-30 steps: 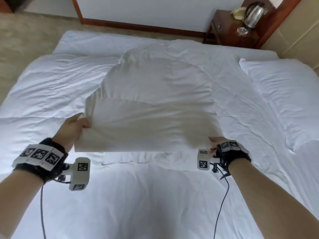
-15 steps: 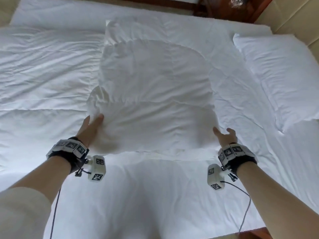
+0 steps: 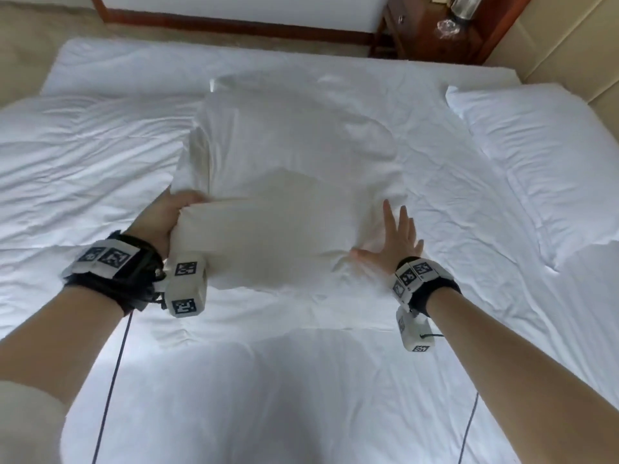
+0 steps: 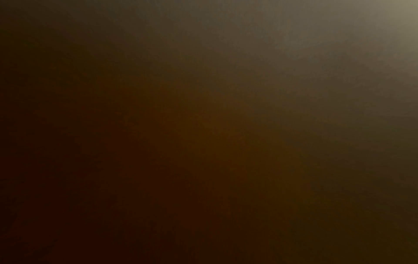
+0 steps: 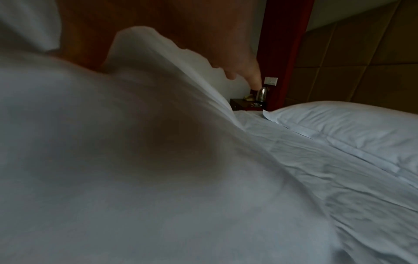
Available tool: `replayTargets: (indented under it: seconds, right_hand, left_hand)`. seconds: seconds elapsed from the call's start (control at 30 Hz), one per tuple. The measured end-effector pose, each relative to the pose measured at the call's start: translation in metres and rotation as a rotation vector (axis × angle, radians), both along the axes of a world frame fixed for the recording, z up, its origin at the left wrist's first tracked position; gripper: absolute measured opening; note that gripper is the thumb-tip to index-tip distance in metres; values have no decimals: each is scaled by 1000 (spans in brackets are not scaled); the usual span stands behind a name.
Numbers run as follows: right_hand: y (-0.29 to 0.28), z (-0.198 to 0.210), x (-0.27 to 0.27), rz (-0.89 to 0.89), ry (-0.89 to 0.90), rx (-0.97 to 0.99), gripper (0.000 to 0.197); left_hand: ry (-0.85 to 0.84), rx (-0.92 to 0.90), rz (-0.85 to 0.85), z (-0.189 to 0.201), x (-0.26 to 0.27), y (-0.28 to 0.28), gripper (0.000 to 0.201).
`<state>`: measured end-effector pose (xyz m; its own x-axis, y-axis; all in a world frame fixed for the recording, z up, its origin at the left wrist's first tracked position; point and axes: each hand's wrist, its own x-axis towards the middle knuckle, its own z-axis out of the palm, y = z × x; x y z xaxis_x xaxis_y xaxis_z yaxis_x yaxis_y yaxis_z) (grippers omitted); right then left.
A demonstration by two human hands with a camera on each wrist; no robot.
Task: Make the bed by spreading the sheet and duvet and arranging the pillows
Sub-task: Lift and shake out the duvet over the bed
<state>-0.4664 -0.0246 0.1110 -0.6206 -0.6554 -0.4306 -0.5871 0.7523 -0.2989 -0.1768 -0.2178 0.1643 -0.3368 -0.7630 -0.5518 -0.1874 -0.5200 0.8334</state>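
Note:
A white pillow (image 3: 288, 182) lies in the middle of the bed on the white sheet (image 3: 469, 229). My left hand (image 3: 170, 216) grips the pillow's near left corner and lifts it off the sheet. My right hand (image 3: 395, 239) lies flat with fingers spread against the pillow's near right corner. In the right wrist view the pillow (image 5: 135, 142) fills the left side, with my fingers (image 5: 246, 71) above its edge. A second pillow (image 3: 542, 162) lies at the right by the headboard. The white duvet (image 3: 77, 169) covers the left part of the bed. The left wrist view is dark.
A dark wooden nightstand (image 3: 432, 31) with a metal kettle (image 3: 464, 5) and a glass ashtray (image 3: 449, 27) stands beyond the bed's far right corner. A padded beige headboard (image 3: 569, 51) runs along the right. Beige floor (image 3: 26, 38) shows at the far left.
The pillow dropped onto the bed and both hands let go half a second ago. Now my left hand grips and raises its near left corner, and my right hand lies flat against the right corner.

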Motion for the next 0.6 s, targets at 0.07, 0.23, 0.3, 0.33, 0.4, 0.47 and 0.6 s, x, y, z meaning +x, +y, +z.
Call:
replayTargets:
  seconds: [0.07,0.23,0.3,0.33,0.4,0.47,0.6]
  right_hand:
    - [-19,20,18,43,1,-70,117]
    - [-54,23,73,283,-29,31,110]
    - [-54,6,94,347,-33,164,101]
    - [-52,-2,101,353,-41,226,97]
    - [-46,-10,112,332,-63,292,89]
    - [-40,-8,116,306,-64,290,82]
    - [-31,13,118,242,-25,215,73]
  left_hand:
    - [73,-70,25,43,30,-5,21]
    - [-34,-67,126,20,121,6,14]
    - [-243,33,113,-39,158,16,30]
    - [-369,78,84,-66,171,20,51]
    - [-572,67,57,-98,185,31,70]
    - [-626,-6,26,-105,184,39,68]
    - [-575,-95,-58,-89,181,35,59]
